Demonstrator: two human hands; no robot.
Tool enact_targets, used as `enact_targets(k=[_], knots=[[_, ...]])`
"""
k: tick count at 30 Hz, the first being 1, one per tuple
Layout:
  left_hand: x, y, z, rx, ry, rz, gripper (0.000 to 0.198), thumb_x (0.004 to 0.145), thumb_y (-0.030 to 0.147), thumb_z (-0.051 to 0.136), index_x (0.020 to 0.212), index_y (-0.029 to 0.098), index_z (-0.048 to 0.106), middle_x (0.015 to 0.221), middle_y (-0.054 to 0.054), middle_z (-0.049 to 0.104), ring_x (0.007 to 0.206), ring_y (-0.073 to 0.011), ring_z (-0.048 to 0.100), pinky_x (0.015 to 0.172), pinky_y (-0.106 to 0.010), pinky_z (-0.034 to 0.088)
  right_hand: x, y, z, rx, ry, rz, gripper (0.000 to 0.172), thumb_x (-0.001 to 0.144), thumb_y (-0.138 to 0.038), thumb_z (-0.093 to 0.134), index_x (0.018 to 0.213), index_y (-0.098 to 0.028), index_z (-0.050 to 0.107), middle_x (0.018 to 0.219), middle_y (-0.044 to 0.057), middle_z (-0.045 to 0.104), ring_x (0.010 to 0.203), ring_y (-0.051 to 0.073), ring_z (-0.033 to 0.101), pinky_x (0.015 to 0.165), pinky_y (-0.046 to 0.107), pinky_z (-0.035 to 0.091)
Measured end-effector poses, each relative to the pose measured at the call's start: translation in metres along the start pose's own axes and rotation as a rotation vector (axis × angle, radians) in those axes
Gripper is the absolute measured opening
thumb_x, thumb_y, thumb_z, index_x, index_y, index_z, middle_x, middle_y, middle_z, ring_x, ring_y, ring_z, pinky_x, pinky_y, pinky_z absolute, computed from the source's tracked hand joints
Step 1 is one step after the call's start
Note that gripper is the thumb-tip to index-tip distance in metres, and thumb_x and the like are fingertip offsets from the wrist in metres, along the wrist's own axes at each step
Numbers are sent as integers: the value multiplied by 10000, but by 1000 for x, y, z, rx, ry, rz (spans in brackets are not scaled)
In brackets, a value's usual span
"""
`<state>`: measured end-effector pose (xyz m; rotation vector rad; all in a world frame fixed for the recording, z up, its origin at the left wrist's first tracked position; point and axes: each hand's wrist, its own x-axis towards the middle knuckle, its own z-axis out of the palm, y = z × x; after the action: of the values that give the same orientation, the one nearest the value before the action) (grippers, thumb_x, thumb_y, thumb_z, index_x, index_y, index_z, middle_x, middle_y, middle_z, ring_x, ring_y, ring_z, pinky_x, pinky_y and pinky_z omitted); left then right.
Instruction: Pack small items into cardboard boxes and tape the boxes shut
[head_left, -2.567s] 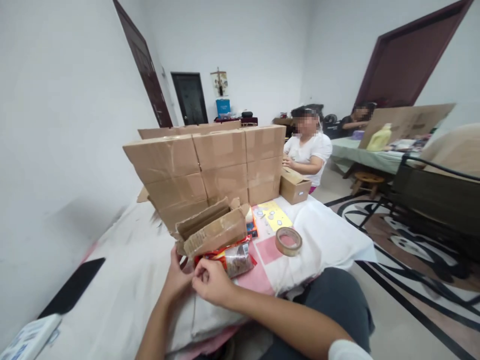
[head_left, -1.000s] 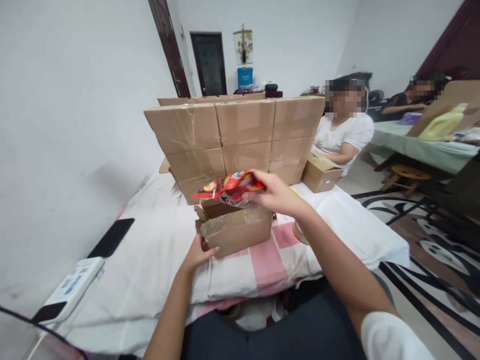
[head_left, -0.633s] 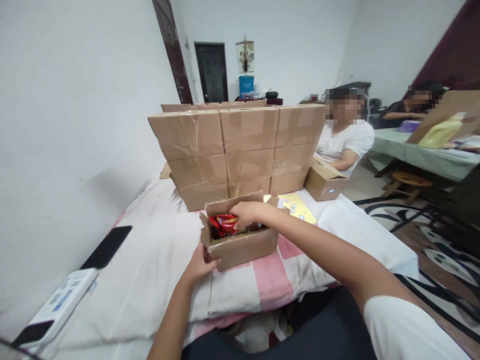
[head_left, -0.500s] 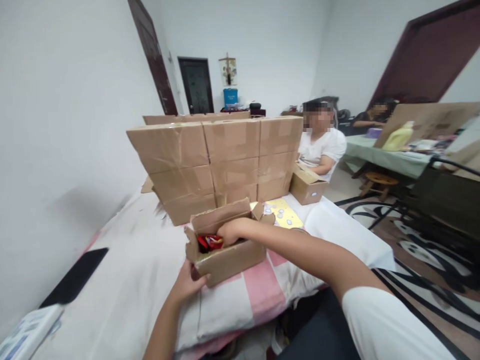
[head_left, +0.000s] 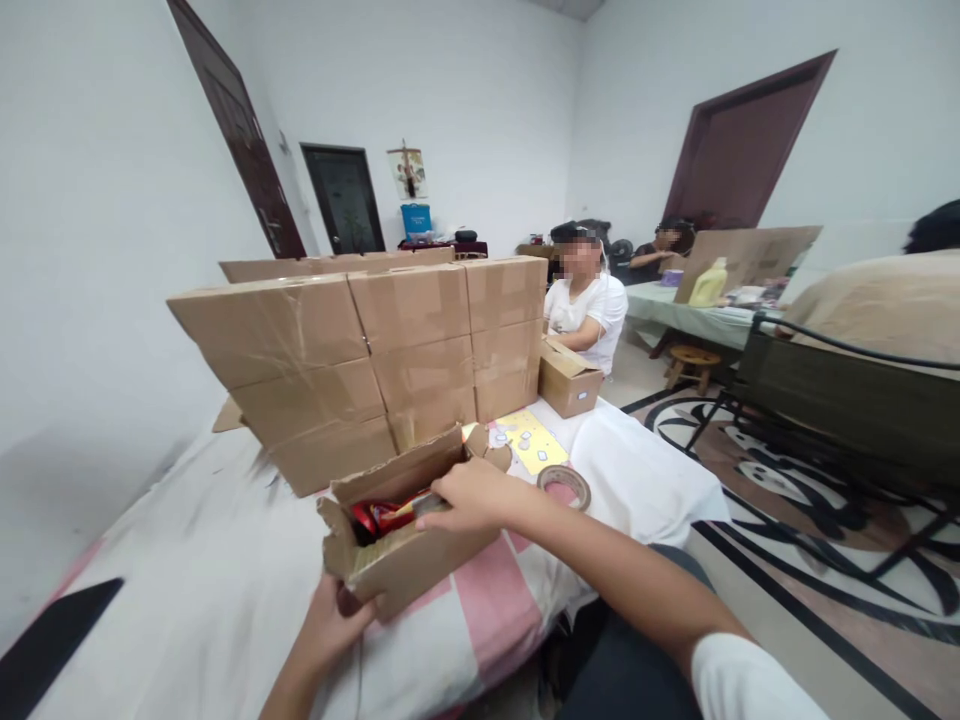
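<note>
An open cardboard box (head_left: 420,570) stands on the cloth-covered surface in front of me, its flaps raised. Red glossy packets (head_left: 382,515) show inside it. My left hand (head_left: 334,610) grips the box's near left corner, thumb on the front wall and fingers around the end. Over the box's opening, my right hand (head_left: 472,497) is closed, thumb and fingers around a small greyish-brown piece whose kind I cannot make out. Its lower part merges with the red contents. To the right of that wrist lies a roll of tape (head_left: 564,488).
A wall of stacked taped cartons (head_left: 412,340) rises just behind the box. A yellow patterned sheet (head_left: 531,440) and a smaller carton (head_left: 571,380) lie to its right, near a seated person (head_left: 589,310). At far left is a black flat object (head_left: 60,640).
My right hand has risen from deep inside the box to its opening, with a greyish-brown piece now showing in its fingers. My left hand stays on the box corner. The view has turned right.
</note>
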<state>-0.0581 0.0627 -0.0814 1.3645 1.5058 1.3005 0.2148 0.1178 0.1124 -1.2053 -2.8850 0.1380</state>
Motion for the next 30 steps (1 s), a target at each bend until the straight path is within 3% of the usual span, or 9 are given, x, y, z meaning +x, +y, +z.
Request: enact_targets(k=[4, 10, 12, 15, 18, 21, 23, 26, 30], knots=[[2, -11, -3, 67, -9, -35, 640, 413, 579, 884, 869, 203, 639, 761, -87, 751, 758, -361, 738, 675, -450, 639, -14, 7, 12, 76, 210, -70, 556, 888, -657, 584, 1057, -138, 687, 1048, 138, 665, 971, 273, 642, 842, 374, 483], [-1, -15, -1, 4, -17, -90, 849, 442, 649, 868, 1105, 185, 611, 940, -126, 759, 933, -384, 733, 821, -484, 628, -43, 14, 8, 164, 489, -235, 279, 946, -359, 613, 1167, -190, 634, 1119, 105, 612, 1039, 234, 562, 918, 379, 454], [-3, -9, 0, -4, 21, -30, 941, 503, 646, 859, 1271, 202, 544, 1085, -142, 735, 1094, -393, 691, 927, -504, 594, -53, 25, 10, 267, 676, -165, 292, 943, -361, 609, 1189, -204, 628, 1154, 115, 617, 1093, 250, 556, 969, 414, 444], [-7, 13, 2, 8, 148, 257, 1052, 618, 605, 837, 1489, 262, 355, 1467, -161, 527, 1435, -383, 429, 1169, -536, 388, -63, 50, 18, 467, 927, 158, 245, 931, -326, 597, 1138, -197, 618, 1151, 128, 635, 1116, 270, 575, 992, 448, 449], [-10, 48, 7, 74, 111, 537, 995, 724, 610, 773, 1547, 292, 312, 1628, -133, 325, 1524, -378, 262, 1241, -555, 237, -61, 69, 34, 815, 854, 225, 250, 946, -343, 561, 1146, -197, 591, 1162, 115, 674, 1102, 247, 636, 946, 409, 499], [-10, 73, 10, 217, 14, 664, 688, 835, 617, 660, 1424, 285, 538, 1525, -113, 497, 1493, -359, 335, 1237, -549, 255, -54, 71, 48, 1011, 700, 70, 268, 968, -341, 520, 1183, -195, 585, 1115, 100, 725, 1062, 222, 687, 935, 386, 518], [-8, 78, 9, 287, 4, 657, 562, 900, 653, 526, 1296, 278, 662, 1384, -103, 633, 1431, -342, 434, 1223, -536, 282, -51, 66, 55, 939, 718, 38, 273, 951, -322, 540, 1188, -196, 597, 1111, 98, 732, 1074, 230, 684, 976, 404, 504], [-5, 72, 4, 321, 36, 592, 644, 948, 698, 298, 1216, 295, 725, 1278, -75, 709, 1342, -319, 535, 1226, -518, 264, -50, 58, 60, 812, 850, 35, 390, 914, -304, 581, 1293, -217, 553, 1346, 124, 621, 1259, 262, 592, 1068, 438, 460], [-3, 66, 0, 361, 39, 609, 600, 968, 645, 288, 1210, 317, 729, 1282, -51, 714, 1346, -303, 536, 1215, -512, 261, -48, 53, 64, 915, 919, -16, 587, 916, -309, 587, 1450, -232, 357, 1515, 170, 437, 1283, 250, 594, 1101, 444, 455]])
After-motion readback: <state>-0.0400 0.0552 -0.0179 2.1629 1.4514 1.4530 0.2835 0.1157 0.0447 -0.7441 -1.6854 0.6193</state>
